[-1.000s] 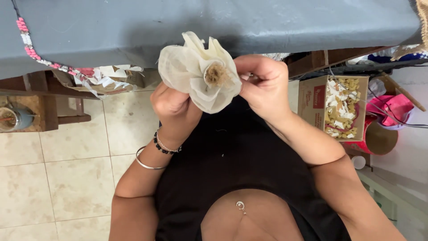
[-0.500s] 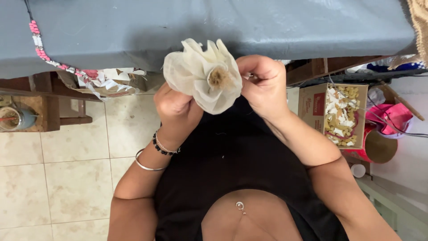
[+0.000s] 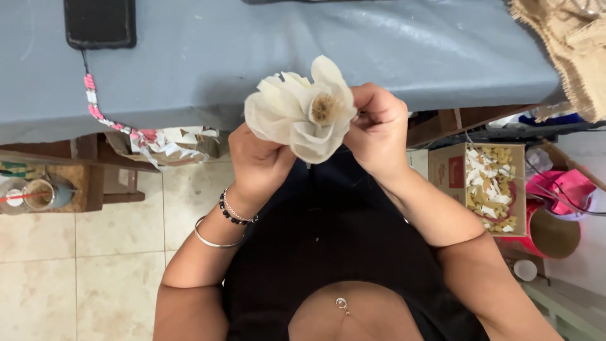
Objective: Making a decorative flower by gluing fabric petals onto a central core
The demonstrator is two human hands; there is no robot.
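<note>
A cream-coloured handmade flower [image 3: 302,112] with thin layered petals and a tan fuzzy centre is held up in front of my body, at the edge of a grey-covered table [image 3: 328,44]. My left hand [image 3: 257,165] grips it from below and behind, fingers closed around its base. My right hand [image 3: 377,129] pinches the petals on the flower's right side. Bracelets sit on my left wrist [image 3: 232,215].
A black phone [image 3: 100,23] with a pink beaded strap [image 3: 95,101] lies on the table's far left. Burlap cloth [image 3: 571,44] hangs at the right corner. A cardboard box of petal scraps [image 3: 486,186] and pink items [image 3: 565,189] sit on the floor at right.
The flower and both hands have shifted slightly up and right in view; the grip looks the same. More of the table top, with the phone, now shows.
</note>
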